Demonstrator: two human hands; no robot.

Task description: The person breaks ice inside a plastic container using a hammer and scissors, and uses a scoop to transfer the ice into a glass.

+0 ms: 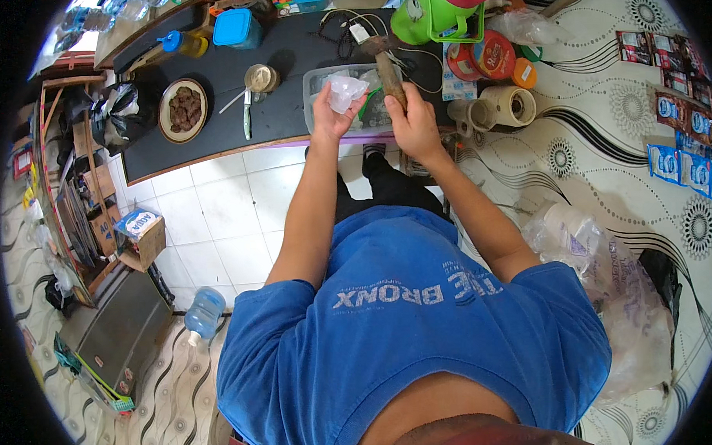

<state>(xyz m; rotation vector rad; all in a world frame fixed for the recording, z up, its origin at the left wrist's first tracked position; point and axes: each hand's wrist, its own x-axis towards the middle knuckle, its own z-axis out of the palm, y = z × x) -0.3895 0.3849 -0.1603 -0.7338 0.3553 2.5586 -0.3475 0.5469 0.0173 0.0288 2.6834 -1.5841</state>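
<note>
My left hand (336, 118) holds a chunk of ice or something like it (347, 92), whitish and translucent, over a clear plastic container (310, 86). My right hand (413, 121) grips the wooden handle of a hammer or mallet (388, 74), its head pointing away from me. Inside the container lie clear pieces and a green-handled utensil (370, 101), partly hidden. To the left on the dark tabletop (212, 142) are a knife (247, 114), a glass jar (261, 78) with a spoon or stick across it, and a plate (164, 111) of dark brown lumps.
A green jug (413, 14), red-lidded tubs (494, 54) and a beige cylindrical container (513, 106) stand at the right. White cables (426, 54) lie behind the container. A blue-lidded box (233, 28), a yellow bottle (192, 44) and a black plastic bag (120, 110) are at the left.
</note>
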